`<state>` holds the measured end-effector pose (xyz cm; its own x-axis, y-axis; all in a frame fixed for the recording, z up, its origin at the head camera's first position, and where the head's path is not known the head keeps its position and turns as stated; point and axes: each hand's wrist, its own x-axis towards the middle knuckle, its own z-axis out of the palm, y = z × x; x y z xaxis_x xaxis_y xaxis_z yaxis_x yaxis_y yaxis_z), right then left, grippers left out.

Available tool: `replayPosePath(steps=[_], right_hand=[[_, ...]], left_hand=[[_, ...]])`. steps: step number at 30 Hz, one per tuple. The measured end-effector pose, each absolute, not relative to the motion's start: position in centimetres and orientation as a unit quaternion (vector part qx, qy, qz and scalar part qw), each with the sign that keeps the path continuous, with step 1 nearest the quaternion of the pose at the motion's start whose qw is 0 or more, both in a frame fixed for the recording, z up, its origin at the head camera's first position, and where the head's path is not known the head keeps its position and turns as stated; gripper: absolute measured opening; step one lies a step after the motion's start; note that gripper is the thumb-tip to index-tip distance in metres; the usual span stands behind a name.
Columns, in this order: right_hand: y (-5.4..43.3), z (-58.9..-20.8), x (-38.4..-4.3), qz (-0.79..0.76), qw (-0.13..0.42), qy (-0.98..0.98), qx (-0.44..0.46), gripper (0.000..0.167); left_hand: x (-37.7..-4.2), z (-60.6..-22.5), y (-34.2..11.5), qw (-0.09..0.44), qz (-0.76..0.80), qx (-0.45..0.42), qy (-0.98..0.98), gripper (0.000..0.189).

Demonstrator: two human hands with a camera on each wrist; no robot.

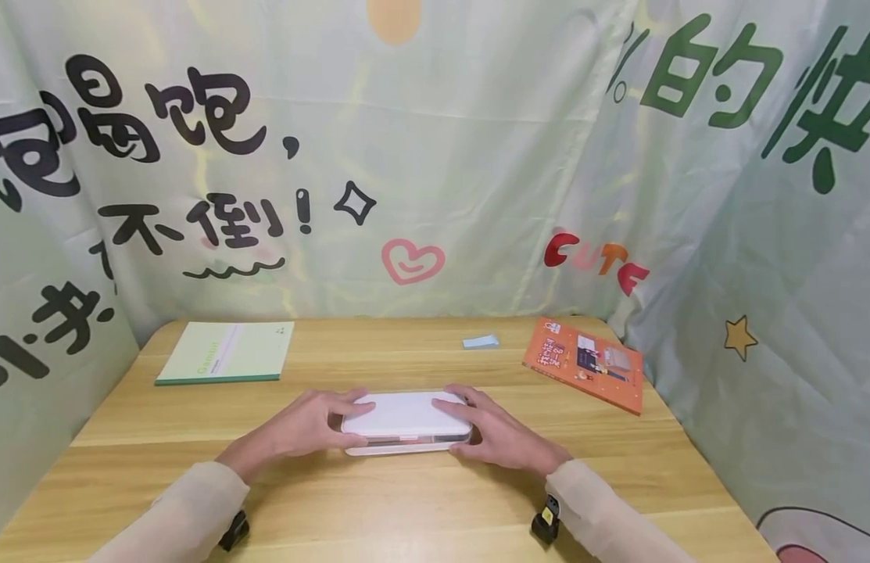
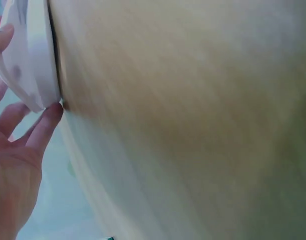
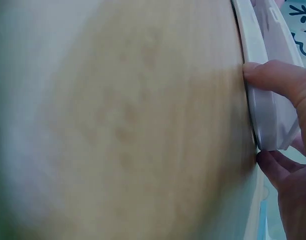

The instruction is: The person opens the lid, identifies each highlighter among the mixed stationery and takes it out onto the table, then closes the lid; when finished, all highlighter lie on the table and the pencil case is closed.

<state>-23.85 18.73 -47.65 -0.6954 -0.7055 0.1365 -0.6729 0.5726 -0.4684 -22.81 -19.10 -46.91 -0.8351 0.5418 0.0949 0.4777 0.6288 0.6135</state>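
Beige sleeves (image 1: 188, 500) lie nearest us, cut off by the head view's bottom edge, with 2 black devices (image 1: 545, 522) at the wrists, partly covered. The left hand (image 1: 301, 426) grips the left end of a white case (image 1: 399, 416) and the right hand (image 1: 508, 438) grips its right end, thumbs at the near side, some fingers over the lid. We find the case near the middle of the wooden counter (image 1: 406, 516). Along its near side a thin strip shows dark and reddish contents, too little for us to name; the white lid hides the rest. Both wrist views cut the case off at the top and crop each hand at the side, and the wood there is blurred. Behind, we see a pale green notebook (image 1: 230, 352) at left, its lettering faint, a small blue slip (image 1: 480, 342) and an orange book (image 1: 585, 363) at right.
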Motion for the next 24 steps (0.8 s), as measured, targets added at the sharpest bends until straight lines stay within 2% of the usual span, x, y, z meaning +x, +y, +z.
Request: replayPosePath(steps=[4,11,18,24], right_hand=[[18.9,-47.7,-24.0,-0.275,0.042,0.883,-0.379,0.08],[19.4,-47.8,-24.2,-0.326,0.05,0.875,-0.354,0.085],[20.1,-47.6,-24.1,-0.347,0.049,0.873,-0.34,0.083],[20.8,-47.7,-24.2,-0.43,0.074,0.842,-0.318,0.083]], left_hand=[[-22.9,-46.9,-19.0,0.064,0.354,0.263,0.895,0.063],[-22.9,-47.5,-18.6,0.05,0.374,0.231,0.897,0.067],[-22.8,-47.8,-18.4,0.056,0.457,0.18,0.87,0.054],[-22.9,-47.4,-18.3,0.058,0.478,0.132,0.867,0.051]])
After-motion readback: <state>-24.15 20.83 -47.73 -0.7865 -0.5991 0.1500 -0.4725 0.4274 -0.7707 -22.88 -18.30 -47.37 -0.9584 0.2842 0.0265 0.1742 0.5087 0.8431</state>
